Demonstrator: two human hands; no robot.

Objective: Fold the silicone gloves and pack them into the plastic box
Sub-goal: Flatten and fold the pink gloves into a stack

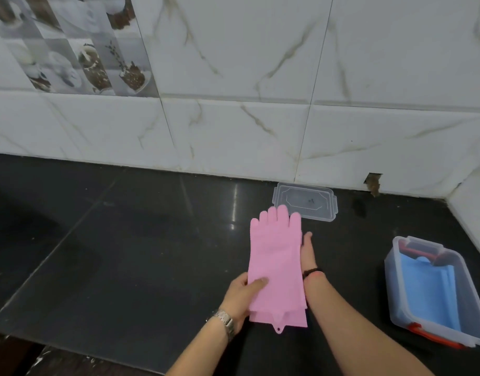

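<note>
1. Left hand [240, 295]: thumb pinches the cuff end of the pink gloves [276, 267], stacked flat on the black worktop [124, 253].
2. Right hand [308, 253]: fingers straight, against the gloves' right edge.
3. Plastic box [434, 291]: right of that hand, holding blue gloves [428, 291].
4. Clear lid [305, 201]: beyond the gloves' fingertips.

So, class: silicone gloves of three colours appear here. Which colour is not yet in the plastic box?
The pink glove, held flat over the counter by both hands. The blue glove and red glove already lie inside the plastic box.
</note>
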